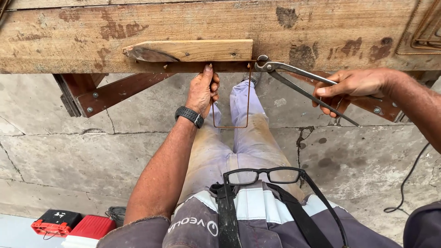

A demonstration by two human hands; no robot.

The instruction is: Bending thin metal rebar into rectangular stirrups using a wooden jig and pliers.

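The left hand reached up with its grip clamped on the stirrup hanging at the table edge, while the right hand, arm bent, held the pincers whose head touched that edge.

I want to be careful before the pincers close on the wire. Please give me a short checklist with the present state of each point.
1. Left hand grips the bent rusty wire frame at its left leg: ok.
2. Right hand holds both handles of the pincers: ok.
3. Pincer head at the frame's upper right corner, under the bench edge: ok.
4. Jaws actually around the wire: cannot tell, too small to see.
5. Left hand fingers away from the pincer head: ok, they sit on the other side of the frame.
6. Glasses worn over the eyes: not ok, they hang at the chest.
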